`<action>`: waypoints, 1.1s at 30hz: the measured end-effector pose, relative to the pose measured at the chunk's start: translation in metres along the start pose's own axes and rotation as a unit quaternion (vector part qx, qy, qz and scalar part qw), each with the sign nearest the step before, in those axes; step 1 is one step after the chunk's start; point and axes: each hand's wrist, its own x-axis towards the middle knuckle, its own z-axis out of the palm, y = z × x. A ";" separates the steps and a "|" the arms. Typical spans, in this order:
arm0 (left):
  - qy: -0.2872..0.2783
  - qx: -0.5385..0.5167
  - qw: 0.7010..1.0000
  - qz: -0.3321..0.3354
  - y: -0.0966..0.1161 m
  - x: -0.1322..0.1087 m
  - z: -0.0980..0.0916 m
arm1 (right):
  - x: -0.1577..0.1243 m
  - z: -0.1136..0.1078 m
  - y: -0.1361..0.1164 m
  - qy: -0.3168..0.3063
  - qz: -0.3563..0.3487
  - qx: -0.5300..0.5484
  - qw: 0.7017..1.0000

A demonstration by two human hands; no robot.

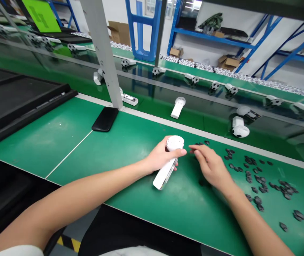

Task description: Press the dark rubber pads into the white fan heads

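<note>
My left hand [165, 154] is wrapped round a white handheld fan [165, 174], with its thumb across the neck. The fan's round slotted head [175, 142] points away from me, and its handle slants down toward me, partly open along one side. Just right of the head is my right hand [212, 167], thumb and forefinger drawn together in a pinch; whatever lies between the fingertips is too small to make out. Small black plastic pieces [250, 160] lie scattered on the green worktop [130, 153] beyond and to the right of this hand.
A black phone-like slab [105, 119] lies by a grey metal post [105, 53]. Behind a pale rail runs a green conveyor carrying white fans [178, 107], some with football-patterned heads [240, 127]. Black trays [21, 96] stand at left. Blue shelving [213, 37] is at the back.
</note>
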 end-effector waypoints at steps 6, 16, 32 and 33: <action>-0.004 0.022 1.000 0.021 0.014 -0.003 -0.018 | 0.002 -0.008 0.061 0.060 0.030 -0.146 0.987; 0.014 0.039 0.999 0.020 0.012 -0.002 -0.015 | 0.008 0.006 0.048 0.037 0.028 -0.071 0.996; 0.007 0.036 0.999 -0.014 0.010 0.000 -0.017 | 0.005 0.011 0.034 -0.011 0.016 -0.138 0.990; 0.005 0.035 0.999 -0.017 0.009 0.001 -0.018 | 0.006 0.012 0.034 -0.008 0.016 -0.131 0.991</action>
